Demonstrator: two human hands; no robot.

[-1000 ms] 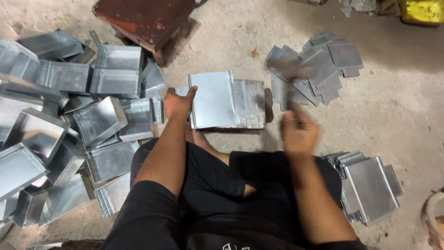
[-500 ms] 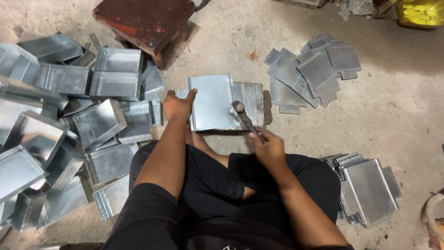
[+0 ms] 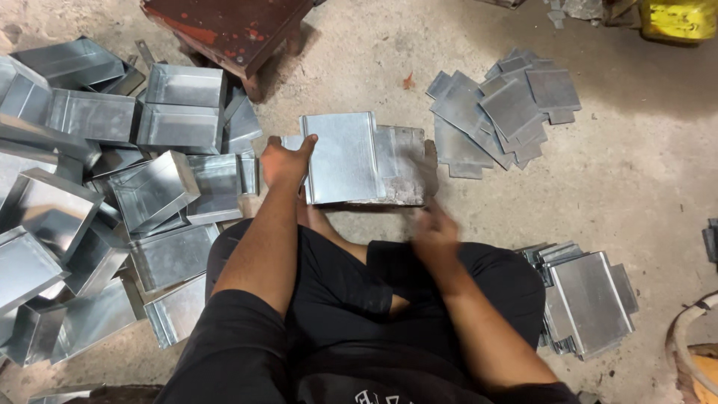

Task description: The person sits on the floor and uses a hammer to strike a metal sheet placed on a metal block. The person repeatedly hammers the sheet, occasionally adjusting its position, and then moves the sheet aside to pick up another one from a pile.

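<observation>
I see my left hand (image 3: pixel 284 161) gripping the left edge of a folded grey sheet-metal piece (image 3: pixel 340 157), fingers curled over its rim, pinning it on a worn flat metal block (image 3: pixel 404 168) that sits on the concrete floor (image 3: pixel 636 179) just ahead of my crossed legs. My right hand (image 3: pixel 435 236) is blurred below the block's near edge; I cannot tell how far open it is or whether it grips anything. To the left lies a heap of finished galvanised open boxes (image 3: pixel 112 194). Flat cut metal blanks (image 3: pixel 508 112) lie far right, and another stack of folded sheets (image 3: pixel 591 299) rests beside my right knee.
</observation>
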